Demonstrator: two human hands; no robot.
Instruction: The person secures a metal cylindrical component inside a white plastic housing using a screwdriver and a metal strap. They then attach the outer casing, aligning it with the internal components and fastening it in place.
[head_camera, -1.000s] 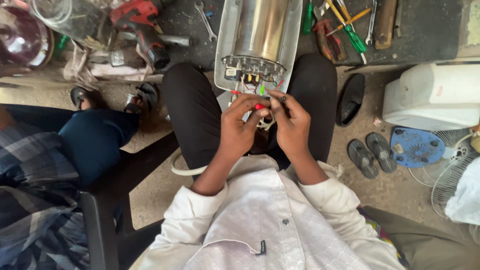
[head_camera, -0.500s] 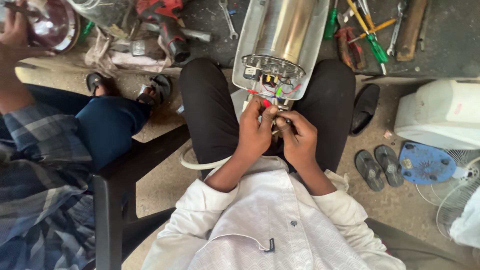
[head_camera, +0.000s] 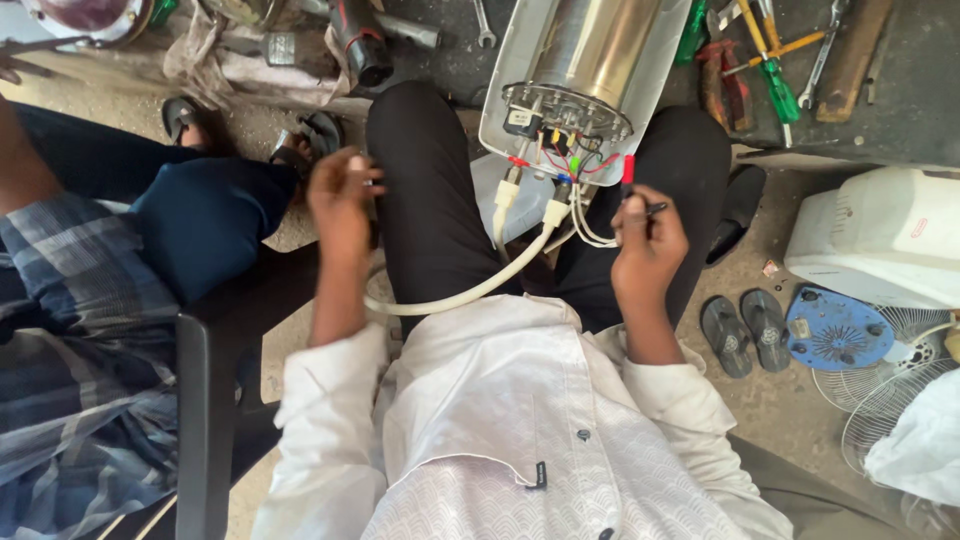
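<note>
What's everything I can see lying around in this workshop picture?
water heater: one, steel tank in a white shell, across the knees
white cable: one, from the heater's wiring across the lap
hand tools: several, green and orange handles, upper right bench
spanner: one, steel, top centre
white casing: one, right
blue disc: one, right floor
sandals: a pair, dark, right floor
left hand: raised, blurred, holds nothing visible
right hand: holds a red-tipped tool

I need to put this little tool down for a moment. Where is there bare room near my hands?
Bare ground lies right of your right hand, between the black shoe and the sandals. The bench above is crowded with hand tools; your lap holds the opened appliance and its cable.
</note>
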